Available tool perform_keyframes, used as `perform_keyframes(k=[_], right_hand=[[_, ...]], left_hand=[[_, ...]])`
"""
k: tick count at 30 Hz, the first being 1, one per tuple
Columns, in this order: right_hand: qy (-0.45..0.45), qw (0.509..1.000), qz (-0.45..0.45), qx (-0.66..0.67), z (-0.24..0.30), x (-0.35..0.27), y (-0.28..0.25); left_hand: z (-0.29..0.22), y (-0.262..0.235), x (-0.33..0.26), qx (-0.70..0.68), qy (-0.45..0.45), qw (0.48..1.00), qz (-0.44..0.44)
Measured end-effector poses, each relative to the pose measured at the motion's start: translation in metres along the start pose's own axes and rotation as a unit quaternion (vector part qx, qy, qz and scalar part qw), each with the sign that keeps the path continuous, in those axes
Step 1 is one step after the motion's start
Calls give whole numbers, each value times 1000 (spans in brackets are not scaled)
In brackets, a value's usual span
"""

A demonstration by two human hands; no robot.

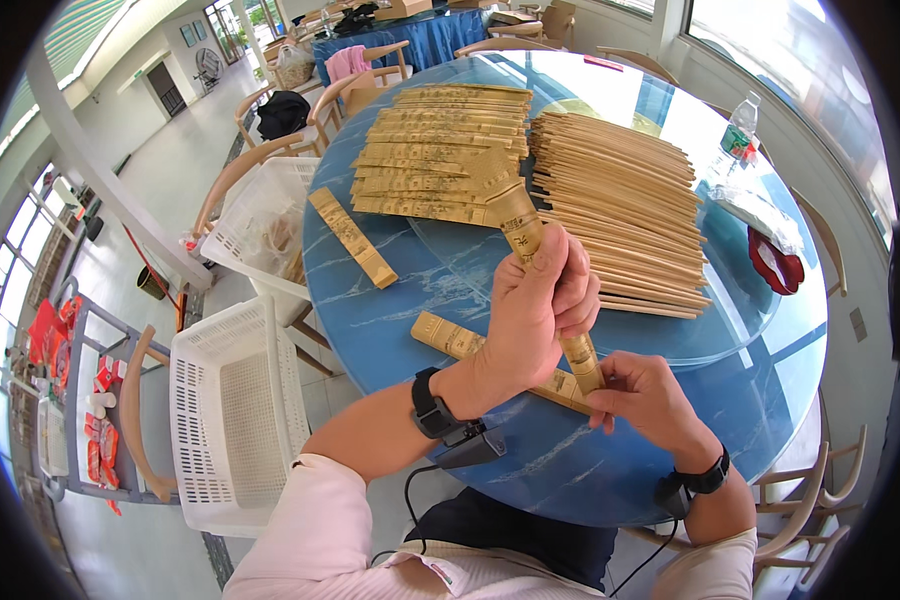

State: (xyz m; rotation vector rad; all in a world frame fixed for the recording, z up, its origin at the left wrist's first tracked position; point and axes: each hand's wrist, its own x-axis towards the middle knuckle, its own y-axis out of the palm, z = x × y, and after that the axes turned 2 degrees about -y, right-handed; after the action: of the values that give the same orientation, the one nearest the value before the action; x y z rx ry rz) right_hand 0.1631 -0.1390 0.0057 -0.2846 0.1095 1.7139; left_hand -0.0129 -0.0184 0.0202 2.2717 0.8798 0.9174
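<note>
Wrapper (518, 222) slants through clenched left hand (545, 300), lower end pinched by right hand (645, 398).

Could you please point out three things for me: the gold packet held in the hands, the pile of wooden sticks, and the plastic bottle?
Gold packet (519, 222): head view, on its upper part.
Pile of wooden sticks (620, 212): head view, on its middle.
Plastic bottle (740, 127): head view, on its body.

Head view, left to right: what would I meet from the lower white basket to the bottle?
Lower white perforated basket, leftmost gold paper sleeve, left black wristband, left hand, right hand, clear plastic bottle.
</note>
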Motion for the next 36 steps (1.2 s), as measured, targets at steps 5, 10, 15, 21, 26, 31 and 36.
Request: perform_keyframes(k=[5, 10, 15, 21, 26, 31, 36], right_hand=[[-24, 998, -4, 56, 0, 1, 0], [-59, 995, -12, 85, -7, 1, -2], [-105, 985, -97, 94, -1, -2, -9], [-201, 954, -176, -133, -12, 5, -17], [-243, 928, -200, -200, -4, -3, -21], [-346, 860, -259, -271, -5, -5, -34], [-408, 808, -286, -314, 0, -12, -36]], left_hand=[[15, 11, -12, 41, -11, 999, 8], [26, 10, -18, 60, -54, 997, -14], [38, 9, -18, 333, -65, 941, 18], [31, -2, -8, 408, -95, 908, 36], [24, -3, -1, 323, -22, 945, -39], [-44, 0, 57, 301, 126, 939, -108], [-112, -25, 147, 277, 118, 941, -153]])
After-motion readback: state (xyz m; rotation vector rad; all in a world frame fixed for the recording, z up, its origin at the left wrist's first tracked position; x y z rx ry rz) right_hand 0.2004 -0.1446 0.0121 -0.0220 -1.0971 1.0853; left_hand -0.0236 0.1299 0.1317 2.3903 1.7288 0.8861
